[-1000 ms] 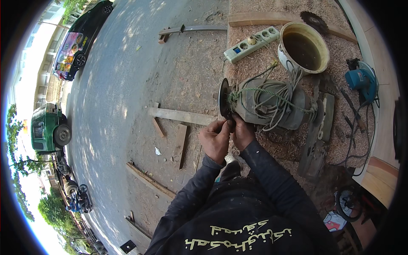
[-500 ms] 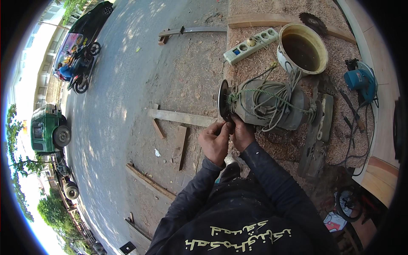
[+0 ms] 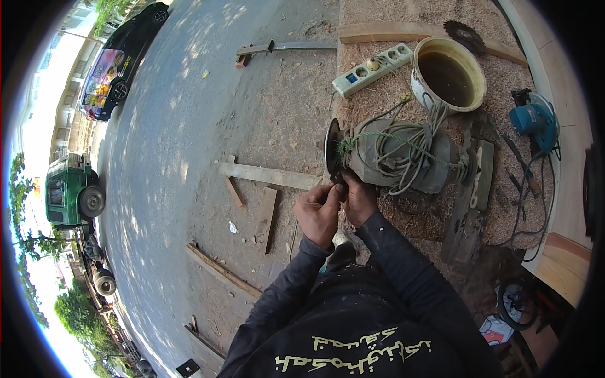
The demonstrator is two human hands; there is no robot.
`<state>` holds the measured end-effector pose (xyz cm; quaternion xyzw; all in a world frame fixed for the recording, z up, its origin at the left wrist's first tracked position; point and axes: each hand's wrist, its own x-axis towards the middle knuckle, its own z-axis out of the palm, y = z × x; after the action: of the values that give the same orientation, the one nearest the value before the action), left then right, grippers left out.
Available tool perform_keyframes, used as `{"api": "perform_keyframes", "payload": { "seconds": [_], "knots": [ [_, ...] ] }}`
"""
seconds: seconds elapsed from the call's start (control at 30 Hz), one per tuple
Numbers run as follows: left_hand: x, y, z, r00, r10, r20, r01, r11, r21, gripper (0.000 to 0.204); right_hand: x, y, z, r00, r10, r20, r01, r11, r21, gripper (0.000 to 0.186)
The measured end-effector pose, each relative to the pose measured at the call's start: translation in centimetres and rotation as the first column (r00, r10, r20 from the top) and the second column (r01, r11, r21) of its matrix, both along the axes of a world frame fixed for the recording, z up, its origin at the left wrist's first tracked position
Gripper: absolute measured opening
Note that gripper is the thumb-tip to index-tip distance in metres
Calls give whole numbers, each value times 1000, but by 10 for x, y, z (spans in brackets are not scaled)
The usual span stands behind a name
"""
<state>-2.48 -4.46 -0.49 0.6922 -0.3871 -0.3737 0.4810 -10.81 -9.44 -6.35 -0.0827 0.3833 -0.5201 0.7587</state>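
Observation:
A grey electric motor (image 3: 435, 160) lies on the shavings, wound with loops of grey cable (image 3: 398, 165) and green rope (image 3: 416, 140). At its left end stands a thin dark grinding disc (image 3: 331, 146), seen nearly edge-on. My left hand (image 3: 316, 211) is closed in a pinch just below the disc. My right hand (image 3: 361, 200) is closed beside it, under the motor's left end, and the fingertips of both meet. Between them shows a small dark piece at the disc's lower edge; its kind is hidden by the fingers.
Beyond the motor are a white power strip (image 3: 372, 70) with a plug and a bucket (image 3: 477, 88) of murky water. A circular saw blade (image 3: 465, 36) rests on a wooden beam (image 3: 391, 30). A blue power tool (image 3: 534, 120) lies right. Planks (image 3: 271, 174) and a road (image 3: 151, 189) lie left.
On the road a motorcycle with a rider, seen before beside the dark car, is gone from view. My hands stay in nearly the same place by the disc.

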Motion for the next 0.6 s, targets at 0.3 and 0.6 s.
{"api": "perform_keyframes", "payload": {
  "seconds": [0.3, 0.6],
  "knots": [
    [1, 4, 1, 1000, -8, -1, 8, 1000, -5, 21, -4, 2, -6, 995, 92, 46, -92, 996, -13, 22],
    [0, 11, 4, 1000, 4, -24, -4, 1000, -29, 22, 1, 4, 6, 999, -9, -49, 5, 997, -82, 18]
  ]
}}
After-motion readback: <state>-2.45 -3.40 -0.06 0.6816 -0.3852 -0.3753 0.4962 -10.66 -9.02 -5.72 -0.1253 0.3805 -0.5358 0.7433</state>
